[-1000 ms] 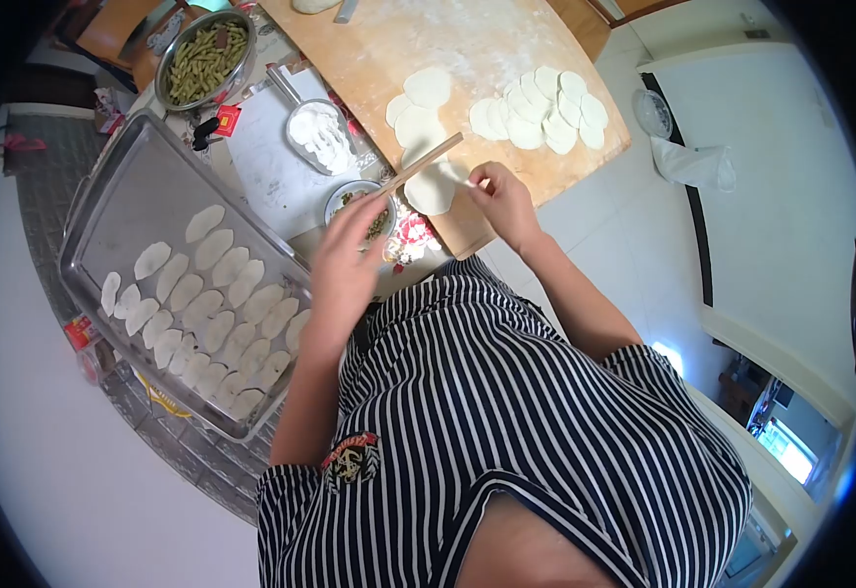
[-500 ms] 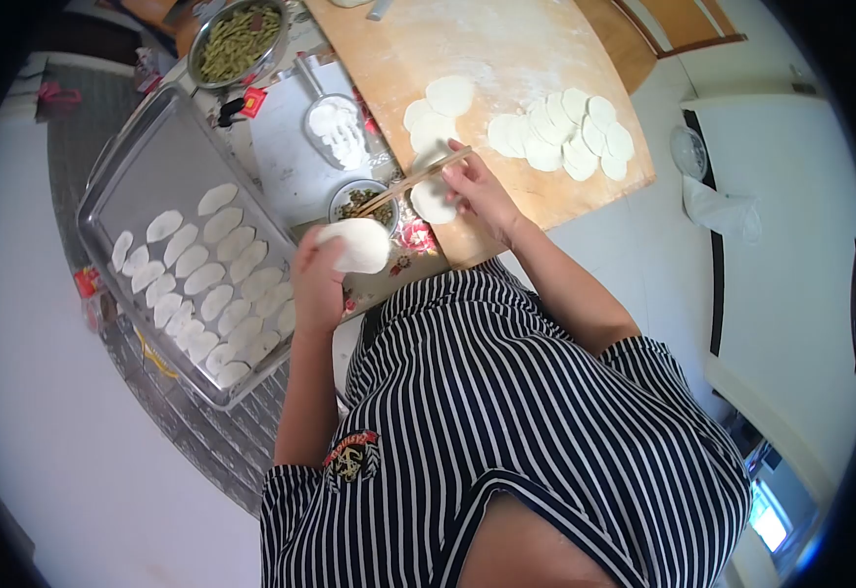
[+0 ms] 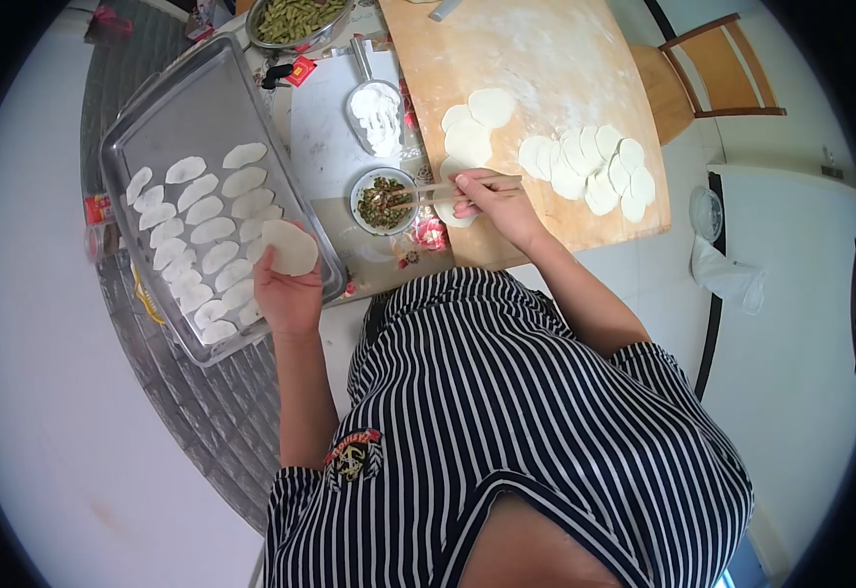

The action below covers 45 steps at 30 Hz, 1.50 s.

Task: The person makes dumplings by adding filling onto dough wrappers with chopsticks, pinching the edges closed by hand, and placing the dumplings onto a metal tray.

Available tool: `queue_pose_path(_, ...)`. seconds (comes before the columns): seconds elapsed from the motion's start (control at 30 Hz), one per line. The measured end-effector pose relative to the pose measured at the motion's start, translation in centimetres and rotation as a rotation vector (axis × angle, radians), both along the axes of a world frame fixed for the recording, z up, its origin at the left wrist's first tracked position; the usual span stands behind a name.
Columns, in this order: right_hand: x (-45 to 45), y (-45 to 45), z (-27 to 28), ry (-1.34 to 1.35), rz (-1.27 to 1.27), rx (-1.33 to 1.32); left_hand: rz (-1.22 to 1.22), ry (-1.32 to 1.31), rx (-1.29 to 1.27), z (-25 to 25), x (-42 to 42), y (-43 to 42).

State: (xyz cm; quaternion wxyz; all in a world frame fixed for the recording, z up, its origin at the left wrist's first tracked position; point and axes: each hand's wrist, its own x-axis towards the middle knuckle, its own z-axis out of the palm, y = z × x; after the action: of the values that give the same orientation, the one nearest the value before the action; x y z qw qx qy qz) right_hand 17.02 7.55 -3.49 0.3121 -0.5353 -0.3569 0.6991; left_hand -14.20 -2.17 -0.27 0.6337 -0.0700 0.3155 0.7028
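Observation:
My left hand [image 3: 288,294] holds a round dough wrapper [image 3: 291,247] by its lower edge, above the near right side of the metal tray [image 3: 158,108]. On the tray lie several rows of folded dumplings [image 3: 212,230]. My right hand [image 3: 494,208] is closed on a pair of chopsticks [image 3: 433,193], whose tips reach into a small bowl of chopped green and brown filling [image 3: 381,206]. Partly hidden under that hand are more wrappers [image 3: 467,142] at the left edge of the wooden board [image 3: 545,59].
Overlapping dough wrappers [image 3: 589,162] lie at the board's near right. A metal scoop of flour [image 3: 377,116] rests behind the bowl. At the back stands a bowl of green pods [image 3: 295,20], near a small red packet [image 3: 300,71]. A wooden chair [image 3: 722,73] is at the far right.
My left hand has moved left with the wrapper, from beside the filling bowl to over the tray. My right hand keeps the chopsticks in the bowl, now held flatter. The camera view has shifted.

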Motion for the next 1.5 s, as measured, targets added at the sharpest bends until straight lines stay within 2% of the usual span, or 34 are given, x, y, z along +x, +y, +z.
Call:
queue_pose_path(0.27,-1.1,-0.6,0.1,-0.117,0.013,0.022,-0.010,-0.058,0.007,-0.8,1.0,-0.7)
queue_pose_path(0.47,-1.8,-1.3,-0.7,-0.077,-0.060,0.037,-0.004,-0.073,0.006,-1.1,0.7,-1.2)
queue_pose_path(0.8,-2.5,-2.0,1.6,-0.179,0.006,0.070,0.012,-0.079,-0.013,-1.6,0.3,-1.5)
queue_pose_path(0.9,-2.9,-2.1,-0.3,-0.108,-0.064,0.113,-0.009,-0.074,-0.006,-1.9,0.1,-1.3)
queue_pose_path(1.17,-1.0,-2.1,-2.1,0.052,-0.222,-0.008,-0.011,-0.077,-0.014,-2.8,-0.8,-1.0)
queue_pose_path(1.3,-0.6,-2.3,0.6,0.071,-0.224,0.016,-0.002,0.008,-0.052,-5.0,-1.0,-0.4)
queue_pose_path(1.4,-0.6,-2.7,3.3,0.114,-0.215,0.042,-0.089,0.116,-0.060,-5.3,0.3,0.8)
queue_pose_path(1.47,-0.8,-2.9,4.8,0.198,-0.171,0.094,-0.233,-0.013,-0.115,-3.5,2.1,1.9)
queue_pose_path(1.5,-1.0,-2.9,5.3,0.196,-0.174,0.098,-0.310,-0.090,-0.035,-3.0,2.6,2.3)
